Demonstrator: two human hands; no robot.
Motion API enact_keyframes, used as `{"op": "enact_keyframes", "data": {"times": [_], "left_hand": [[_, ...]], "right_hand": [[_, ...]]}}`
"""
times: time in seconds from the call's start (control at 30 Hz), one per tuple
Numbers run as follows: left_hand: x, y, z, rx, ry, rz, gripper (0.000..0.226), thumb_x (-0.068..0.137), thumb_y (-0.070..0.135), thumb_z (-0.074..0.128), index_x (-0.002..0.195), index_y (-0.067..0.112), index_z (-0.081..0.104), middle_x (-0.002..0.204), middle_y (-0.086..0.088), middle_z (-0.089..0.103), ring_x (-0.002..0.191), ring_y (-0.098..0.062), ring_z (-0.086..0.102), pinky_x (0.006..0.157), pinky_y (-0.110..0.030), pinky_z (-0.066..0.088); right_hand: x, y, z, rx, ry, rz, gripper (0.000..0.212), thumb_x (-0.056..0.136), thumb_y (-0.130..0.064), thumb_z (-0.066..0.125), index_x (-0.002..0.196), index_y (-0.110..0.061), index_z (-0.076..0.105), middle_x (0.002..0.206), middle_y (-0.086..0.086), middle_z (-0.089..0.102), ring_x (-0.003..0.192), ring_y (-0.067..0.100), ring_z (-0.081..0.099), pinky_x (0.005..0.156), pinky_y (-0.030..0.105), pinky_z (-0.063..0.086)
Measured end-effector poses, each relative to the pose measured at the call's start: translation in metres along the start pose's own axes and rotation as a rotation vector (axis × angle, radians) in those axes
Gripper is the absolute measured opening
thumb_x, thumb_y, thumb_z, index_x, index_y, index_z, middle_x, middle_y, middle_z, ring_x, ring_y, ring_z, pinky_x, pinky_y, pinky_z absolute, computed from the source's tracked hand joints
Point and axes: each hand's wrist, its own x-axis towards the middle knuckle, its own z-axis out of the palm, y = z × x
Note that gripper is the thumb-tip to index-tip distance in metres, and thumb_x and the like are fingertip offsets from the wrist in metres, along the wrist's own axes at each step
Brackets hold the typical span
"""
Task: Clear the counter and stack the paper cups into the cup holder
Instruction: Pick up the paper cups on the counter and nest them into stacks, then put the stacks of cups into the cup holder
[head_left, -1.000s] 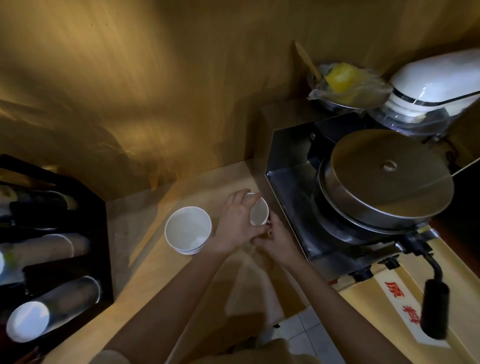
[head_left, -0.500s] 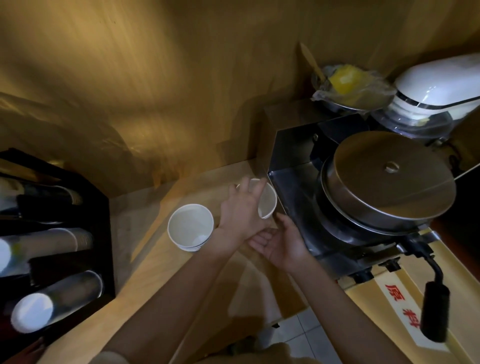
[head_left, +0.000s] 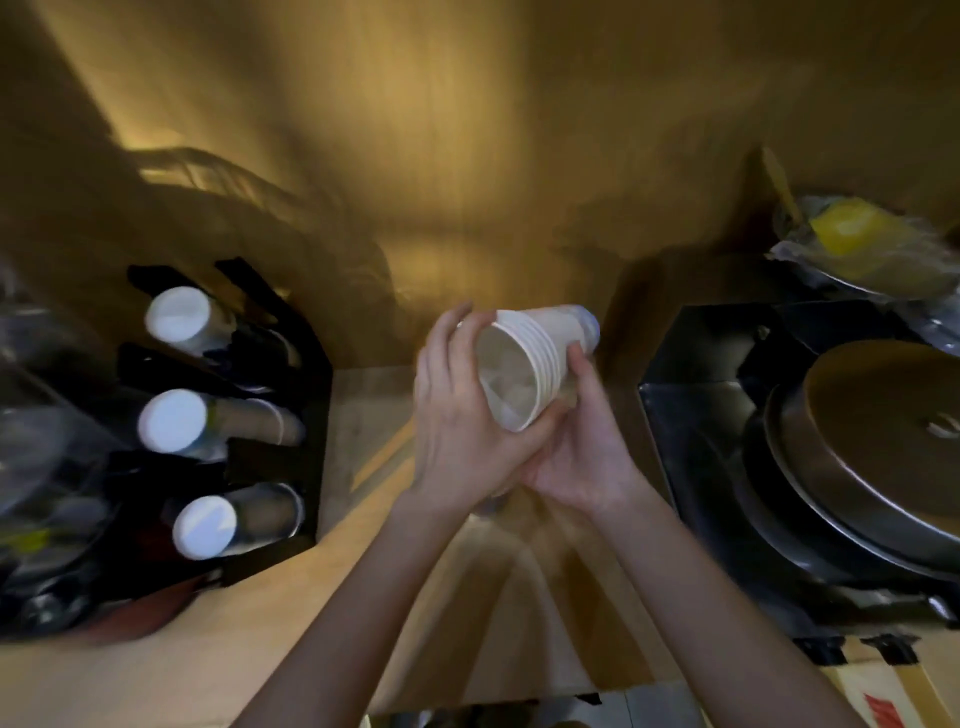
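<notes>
head view: both hands, left hand (head_left: 457, 431) & right hand (head_left: 582, 457), cradle tilted cup stack (head_left: 530, 364).

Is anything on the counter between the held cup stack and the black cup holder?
Nothing visible. The cup stack, held by both hands, has only bare counter between it and the cup holder on the left.

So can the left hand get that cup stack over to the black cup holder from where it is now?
Probably yes. The left hand and right hand hold the cup stack on its side above the counter, and bare counter lies between it and the cup holder.
</notes>
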Motion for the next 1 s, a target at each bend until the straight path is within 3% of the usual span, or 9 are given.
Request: {"op": "enact_keyframes", "data": {"times": [0.13, 0.27, 0.4, 0.47, 0.63, 0.77, 0.83, 0.9, 1.0], "left_hand": [[-0.019, -0.029, -0.041, -0.019, 0.109, -0.122, 0.083, 0.057, 0.050, 0.074, 0.121, 0.026, 0.027, 0.133, 0.002, 0.036, 0.126, -0.021, 0.043, 0.104, -0.044, 0.040], [-0.046, -0.055, -0.084, -0.016, 0.173, -0.274, 0.081, 0.057, 0.051, 0.073, 0.121, 0.031, 0.027, 0.131, 0.000, 0.041, 0.124, -0.014, 0.045, 0.101, -0.039, 0.043], [-0.069, -0.071, -0.125, 0.092, 0.239, -0.364, 0.087, 0.056, 0.056, 0.071, 0.127, 0.024, 0.032, 0.123, 0.005, 0.045, 0.113, -0.007, 0.046, 0.093, -0.025, 0.044], [-0.081, -0.080, -0.144, 0.128, 0.260, -0.429, 0.094, 0.054, 0.057, 0.072, 0.130, 0.018, 0.034, 0.128, 0.002, 0.048, 0.116, -0.010, 0.047, 0.095, -0.030, 0.045], [-0.106, -0.104, -0.186, 0.167, 0.249, -0.517, 0.089, 0.053, 0.046, 0.075, 0.131, 0.023, 0.040, 0.132, 0.005, 0.050, 0.121, -0.009, 0.047, 0.100, -0.039, 0.045], [-0.118, -0.121, -0.205, 0.087, 0.166, -0.594, 0.082, 0.052, 0.038, 0.075, 0.127, 0.034, 0.040, 0.124, 0.009, 0.051, 0.117, -0.016, 0.052, 0.096, -0.047, 0.048], [-0.122, -0.120, -0.212, -0.002, 0.111, -0.614, 0.076, 0.054, 0.032, 0.074, 0.121, 0.044, 0.040, 0.123, 0.005, 0.055, 0.110, -0.021, 0.058, 0.092, -0.048, 0.050], [-0.123, -0.112, -0.220, -0.048, 0.101, -0.625, 0.069, 0.053, 0.034, 0.070, 0.113, 0.049, 0.040, 0.115, 0.004, 0.059, 0.105, -0.009, 0.060, 0.091, -0.028, 0.051], [-0.120, -0.098, -0.234, -0.112, 0.220, -0.591, 0.073, 0.055, 0.032, 0.077, 0.117, 0.043, 0.040, 0.114, 0.023, 0.055, 0.103, 0.017, 0.051, 0.079, -0.001, 0.041]], "right_hand": [[0.022, 0.023, 0.031, -0.144, -0.111, 0.074, 0.068, 0.073, -0.056, 0.054, 0.123, -0.010, 0.056, 0.104, 0.011, 0.070, 0.091, 0.023, 0.069, 0.072, 0.035, 0.058], [0.041, 0.055, 0.060, -0.297, -0.190, 0.077, 0.072, 0.066, -0.048, 0.072, 0.126, -0.015, 0.051, 0.128, 0.014, 0.059, 0.119, 0.031, 0.055, 0.100, 0.055, 0.044], [0.055, 0.085, 0.087, -0.527, -0.287, 0.014, 0.049, 0.068, -0.034, 0.070, 0.114, -0.030, 0.055, 0.115, -0.004, 0.067, 0.104, 0.014, 0.065, 0.076, 0.036, 0.057], [0.058, 0.099, 0.099, -0.645, -0.349, -0.014, 0.055, 0.058, -0.033, 0.075, 0.110, -0.034, 0.055, 0.103, -0.013, 0.071, 0.098, 0.010, 0.068, 0.067, 0.029, 0.056], [0.064, 0.140, 0.127, -1.014, -0.448, -0.123, 0.074, 0.058, -0.017, 0.085, 0.124, -0.022, 0.052, 0.120, -0.003, 0.065, 0.110, 0.009, 0.062, 0.091, 0.032, 0.053], [0.076, 0.173, 0.135, -1.286, -0.394, -0.373, 0.086, 0.051, -0.030, 0.086, 0.127, -0.026, 0.046, 0.126, -0.003, 0.056, 0.118, 0.007, 0.051, 0.099, 0.039, 0.047], [0.078, 0.183, 0.137, -1.388, -0.346, -0.414, 0.095, 0.052, -0.030, 0.086, 0.134, -0.028, 0.039, 0.134, -0.001, 0.047, 0.115, 0.000, 0.042, 0.098, 0.030, 0.042], [0.078, 0.189, 0.139, -1.465, -0.316, -0.424, 0.096, 0.055, -0.027, 0.086, 0.137, -0.028, 0.035, 0.138, -0.001, 0.042, 0.115, 0.004, 0.040, 0.091, 0.023, 0.037], [0.082, 0.196, 0.140, -1.573, -0.306, -0.430, 0.096, 0.058, -0.029, 0.084, 0.138, -0.028, 0.032, 0.141, -0.001, 0.036, 0.126, 0.016, 0.041, 0.095, 0.033, 0.043]]}}
